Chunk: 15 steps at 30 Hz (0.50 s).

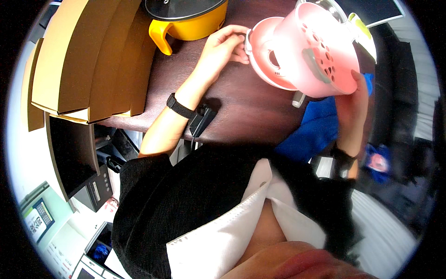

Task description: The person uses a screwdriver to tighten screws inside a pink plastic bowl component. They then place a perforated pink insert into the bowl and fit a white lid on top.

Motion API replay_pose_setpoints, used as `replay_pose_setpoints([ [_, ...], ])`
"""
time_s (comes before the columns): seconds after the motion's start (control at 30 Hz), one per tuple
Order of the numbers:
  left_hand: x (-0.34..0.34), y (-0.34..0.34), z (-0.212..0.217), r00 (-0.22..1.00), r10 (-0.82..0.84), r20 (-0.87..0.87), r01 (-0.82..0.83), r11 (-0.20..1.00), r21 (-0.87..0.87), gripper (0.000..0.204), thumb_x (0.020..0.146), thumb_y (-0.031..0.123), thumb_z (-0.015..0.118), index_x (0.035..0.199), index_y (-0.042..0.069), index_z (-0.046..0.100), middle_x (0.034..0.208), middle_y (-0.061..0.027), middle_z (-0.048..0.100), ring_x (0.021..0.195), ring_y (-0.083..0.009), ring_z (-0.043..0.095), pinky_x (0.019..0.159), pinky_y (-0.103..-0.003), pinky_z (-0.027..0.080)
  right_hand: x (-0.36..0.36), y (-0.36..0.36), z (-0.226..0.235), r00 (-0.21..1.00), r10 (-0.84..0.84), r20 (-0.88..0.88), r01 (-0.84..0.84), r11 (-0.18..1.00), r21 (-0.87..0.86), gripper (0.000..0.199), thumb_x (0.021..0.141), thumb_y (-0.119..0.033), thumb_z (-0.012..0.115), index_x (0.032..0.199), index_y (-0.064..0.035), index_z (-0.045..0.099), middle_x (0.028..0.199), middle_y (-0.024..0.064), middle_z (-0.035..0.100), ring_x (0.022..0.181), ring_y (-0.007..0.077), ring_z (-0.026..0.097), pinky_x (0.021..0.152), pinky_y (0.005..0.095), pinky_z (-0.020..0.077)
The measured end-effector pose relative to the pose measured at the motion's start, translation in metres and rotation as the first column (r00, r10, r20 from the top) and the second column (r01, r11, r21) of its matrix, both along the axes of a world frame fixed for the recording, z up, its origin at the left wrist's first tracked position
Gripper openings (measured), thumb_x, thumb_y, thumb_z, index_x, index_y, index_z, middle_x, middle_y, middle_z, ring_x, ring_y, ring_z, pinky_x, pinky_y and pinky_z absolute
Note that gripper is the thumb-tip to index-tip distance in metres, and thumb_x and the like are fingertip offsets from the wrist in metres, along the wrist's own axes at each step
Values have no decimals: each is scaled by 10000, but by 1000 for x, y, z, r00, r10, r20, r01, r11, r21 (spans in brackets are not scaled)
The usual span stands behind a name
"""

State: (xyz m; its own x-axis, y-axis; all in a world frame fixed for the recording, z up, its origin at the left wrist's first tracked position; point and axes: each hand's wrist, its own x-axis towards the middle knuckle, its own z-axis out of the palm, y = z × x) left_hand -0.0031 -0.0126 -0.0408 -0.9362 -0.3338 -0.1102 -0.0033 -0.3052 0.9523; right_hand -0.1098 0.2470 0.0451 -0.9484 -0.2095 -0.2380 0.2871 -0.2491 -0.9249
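Over the far right part of the table, a pink tub with round holes in its wall is tilted on its side, a grey grip on its outer face. My right hand is closed on its lower right edge, with part of the fingers hidden behind it. Against the tub's left side sits a round pink dish-like piece with an opening in it. My left hand has its fingers curled at the pale grey tab on that piece's left rim. Whether the two pink pieces are joined cannot be told.
A yellow pot with a dark lid stands at the far left, beside tall cardboard boxes. Blue cloth lies near the right table edge. A small black device is by my left wrist. A metal bowl shows behind the tub.
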Motion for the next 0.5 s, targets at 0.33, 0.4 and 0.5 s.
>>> replay_pose_setpoints([
  [0.33, -2, 17, -12, 993, -101, -58, 113, 961, 251, 198, 926, 111, 389, 954, 15, 560, 865, -121, 641, 750, -221, 661, 664, -381, 599, 13, -27, -10, 994, -72, -83, 72, 997, -4, 400, 930, -134, 444, 1284, 53, 438, 1252, 172, 539, 1157, 259, 541, 976, 383, 434],
  [0.4, -2, 22, -13, 991, -106, -81, 124, 956, 267, 183, 920, 102, 393, 935, 16, 554, 857, -119, 634, 737, -224, 657, 666, -389, 598, 17, -34, -12, 987, -111, -114, 111, 994, -10, 396, 928, -122, 443, 1285, 51, 440, 1245, 168, 543, 1151, 255, 544, 972, 379, 437],
  [0.5, 2, 28, -10, 991, -108, -73, 126, 945, 302, 158, 904, 86, 402, 929, 17, 543, 841, -119, 622, 726, -224, 651, 664, -394, 596, 20, -37, -21, 977, -141, -157, 143, 990, 1, 394, 922, -106, 442, 1286, 44, 442, 1232, 162, 550, 1137, 249, 550, 969, 375, 439],
])
